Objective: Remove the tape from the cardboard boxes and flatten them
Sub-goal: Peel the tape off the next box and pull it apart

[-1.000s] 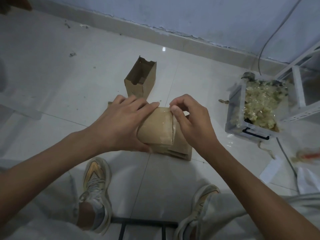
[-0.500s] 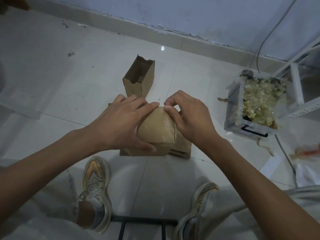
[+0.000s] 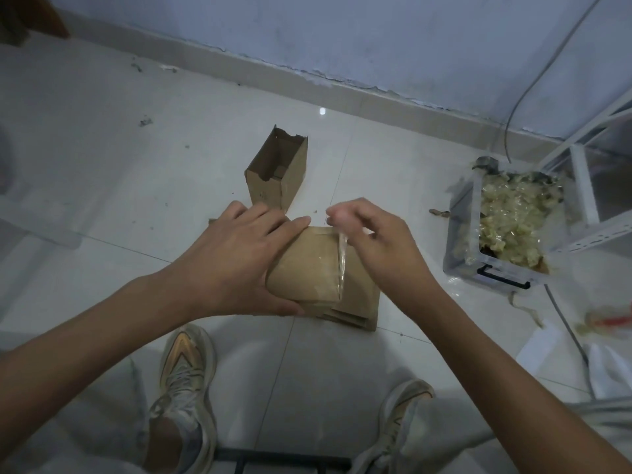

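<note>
Your left hand (image 3: 236, 265) grips the small cardboard box (image 3: 307, 268) above the flattened cardboard (image 3: 362, 295) on the floor (image 3: 102, 165), while your right hand (image 3: 372, 241) pinches the clear tape strip (image 3: 341, 258) lifted off its right edge.

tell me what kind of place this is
Probably a back room or storeroom used for sorting waste: a bare white tiled floor, a clear bin heaped with peeled tape, and a white metal shelf frame by the scuffed wall.
</note>
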Action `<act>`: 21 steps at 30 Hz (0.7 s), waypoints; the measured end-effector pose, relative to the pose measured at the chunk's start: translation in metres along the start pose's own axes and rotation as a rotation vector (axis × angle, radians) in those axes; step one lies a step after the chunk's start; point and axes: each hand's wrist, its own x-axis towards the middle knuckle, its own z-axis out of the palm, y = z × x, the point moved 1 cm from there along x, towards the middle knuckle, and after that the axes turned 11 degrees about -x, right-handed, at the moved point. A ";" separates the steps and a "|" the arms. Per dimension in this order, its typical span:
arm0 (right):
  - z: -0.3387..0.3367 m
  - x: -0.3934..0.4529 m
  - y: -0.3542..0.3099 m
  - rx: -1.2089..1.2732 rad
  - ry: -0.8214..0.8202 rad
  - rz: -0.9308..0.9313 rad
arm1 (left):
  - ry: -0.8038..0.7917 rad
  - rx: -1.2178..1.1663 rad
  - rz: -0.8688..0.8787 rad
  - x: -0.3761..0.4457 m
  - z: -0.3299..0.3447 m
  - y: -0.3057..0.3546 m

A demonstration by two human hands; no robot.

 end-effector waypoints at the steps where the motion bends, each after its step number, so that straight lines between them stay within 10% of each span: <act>1: 0.002 -0.001 0.001 -0.130 -0.008 -0.084 | 0.012 0.012 0.004 0.001 -0.001 -0.001; 8: 0.012 0.003 0.010 -0.327 0.131 -0.191 | 0.085 0.057 0.087 0.002 0.003 0.002; 17: 0.032 -0.003 0.021 0.028 0.228 0.173 | 0.004 0.088 0.064 0.002 0.016 0.017; 21: 0.035 -0.012 0.021 -0.143 0.259 -0.056 | -0.116 -0.216 -0.274 0.008 0.005 0.009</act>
